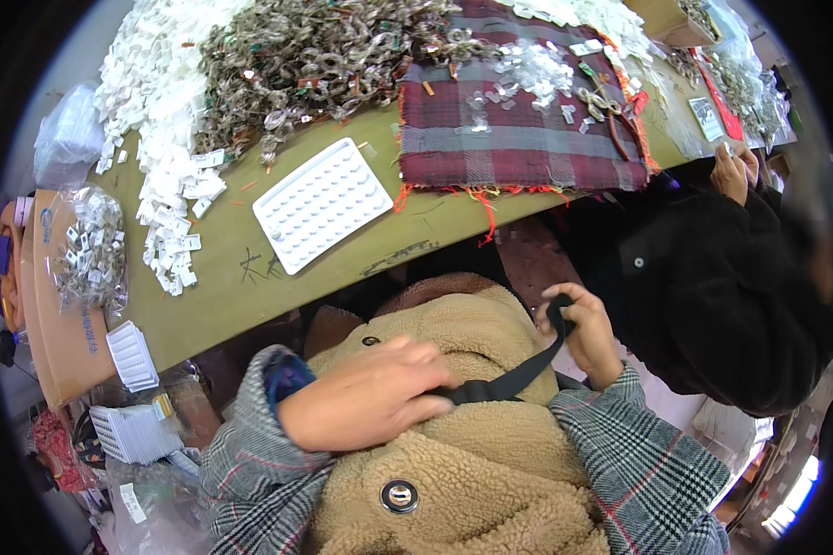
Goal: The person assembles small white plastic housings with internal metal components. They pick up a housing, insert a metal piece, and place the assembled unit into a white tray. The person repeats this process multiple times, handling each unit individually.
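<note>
A black strap (518, 377) runs across the front of the tan fleece coat (453, 324) that I wear. My left hand (375, 393) is closed on the strap at my waist, where its fingers hide that end. My right hand (585, 335) pinches the other end and lifts it up to the right, with the strap looped over the fingers. Between the hands the strap sags a little. Ahead of them, on the green table (194, 319), lies a white tray (322, 205) with rows of small round bumps.
White plastic pieces (162, 111) and tangled grey-brown parts (296, 69) are heaped at the back. A plaid cloth (518, 139) bears clear bits and pliers (615, 139). Cardboard boxes (60, 305) and stacked trays (134, 433) stand at left. A person in black (713, 287) works close at right.
</note>
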Available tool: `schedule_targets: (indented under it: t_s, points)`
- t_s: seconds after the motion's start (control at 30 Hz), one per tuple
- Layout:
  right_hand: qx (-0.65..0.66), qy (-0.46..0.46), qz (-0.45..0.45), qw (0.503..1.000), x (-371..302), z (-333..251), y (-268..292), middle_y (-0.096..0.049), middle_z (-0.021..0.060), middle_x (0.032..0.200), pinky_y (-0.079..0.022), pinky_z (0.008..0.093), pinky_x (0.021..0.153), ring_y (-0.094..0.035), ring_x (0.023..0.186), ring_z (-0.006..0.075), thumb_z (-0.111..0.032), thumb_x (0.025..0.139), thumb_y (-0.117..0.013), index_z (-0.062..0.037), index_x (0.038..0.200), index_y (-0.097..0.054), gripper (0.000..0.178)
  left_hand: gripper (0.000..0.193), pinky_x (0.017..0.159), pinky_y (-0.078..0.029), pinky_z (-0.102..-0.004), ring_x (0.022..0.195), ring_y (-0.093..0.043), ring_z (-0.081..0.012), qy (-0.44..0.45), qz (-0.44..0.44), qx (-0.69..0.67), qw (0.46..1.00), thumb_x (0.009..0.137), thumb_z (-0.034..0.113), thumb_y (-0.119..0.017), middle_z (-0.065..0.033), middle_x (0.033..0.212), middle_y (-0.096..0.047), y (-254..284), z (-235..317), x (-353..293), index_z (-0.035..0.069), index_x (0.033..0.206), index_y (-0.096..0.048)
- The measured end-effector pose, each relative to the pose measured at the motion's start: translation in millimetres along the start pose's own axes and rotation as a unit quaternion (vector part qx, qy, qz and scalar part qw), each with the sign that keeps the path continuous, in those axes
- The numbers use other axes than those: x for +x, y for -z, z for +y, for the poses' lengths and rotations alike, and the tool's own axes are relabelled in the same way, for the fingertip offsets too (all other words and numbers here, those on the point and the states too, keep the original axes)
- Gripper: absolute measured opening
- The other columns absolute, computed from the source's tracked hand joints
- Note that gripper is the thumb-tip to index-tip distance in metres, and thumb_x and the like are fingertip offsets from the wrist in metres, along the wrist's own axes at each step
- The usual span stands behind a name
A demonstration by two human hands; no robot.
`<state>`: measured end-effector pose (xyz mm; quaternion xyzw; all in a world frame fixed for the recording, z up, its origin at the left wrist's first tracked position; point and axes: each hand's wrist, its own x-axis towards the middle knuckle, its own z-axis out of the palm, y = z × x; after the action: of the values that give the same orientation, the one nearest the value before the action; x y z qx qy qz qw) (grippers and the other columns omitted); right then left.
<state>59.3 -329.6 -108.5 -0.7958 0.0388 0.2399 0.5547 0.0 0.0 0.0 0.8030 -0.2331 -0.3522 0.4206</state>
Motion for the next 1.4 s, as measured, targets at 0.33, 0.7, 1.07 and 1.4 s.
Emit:
schedule_targets:
  t_s: [0.33,0.7,1.07,1.4]
  points:
    - [-0.066,0.214,-0.367,0.903,-10,-80,-48,-0.069,0.0137,0.094,-0.054,0.0328,0.075,-0.068,0.083,0.0256,-0.003,0.085,-0.067,0.0023,0.101,-0.068,0.017,0.037,0.071,-0.055,-0.0337,0.086,-0.069,-0.027,0.115,0.116,-0.087,0.983,0.077,0.011,-0.079,-0.0101,0.101,-0.067,-8,-32,-78,0.005,0.111,-0.065]
    - [-0.094,0.146,-0.525,0.834,18,-88,-61,-0.059,0.0143,0.108,-0.047,0.0364,0.089,-0.058,0.099,0.0267,-0.013,0.086,-0.069,-0.0034,0.123,-0.065,0.039,0.033,0.068,-0.052,-0.0259,0.078,-0.064,-0.0145,0.112,0.195,-0.163,0.961,0.077,0.007,-0.081,-0.0083,0.091,-0.066,-38,-53,-75,0.0,0.106,-0.065]
    - [0.021,0.013,-0.456,0.89,34,-67,-75,-0.066,-0.0031,0.091,-0.047,0.0204,0.072,-0.055,0.081,0.0037,-0.018,0.095,-0.067,-0.0007,0.114,-0.07,0.026,0.021,0.078,-0.05,-0.0272,0.085,-0.06,-0.0091,0.003,0.162,-0.26,0.952,0.088,0.015,-0.075,-0.0039,0.092,-0.069,-40,-91,-75,0.0,0.101,-0.069]
    - [-0.032,0.088,-0.476,0.875,52,-79,-100,-0.069,-0.0006,0.094,-0.049,0.0229,0.076,-0.057,0.083,0.0042,-0.023,0.097,-0.066,-0.0013,0.115,-0.069,0.029,0.026,0.073,-0.047,-0.026,0.079,-0.053,-0.008,0.012,0.122,-0.197,0.973,0.09,0.024,-0.073,-0.0011,0.084,-0.062,-19,-80,-63,0.001,0.097,-0.064]
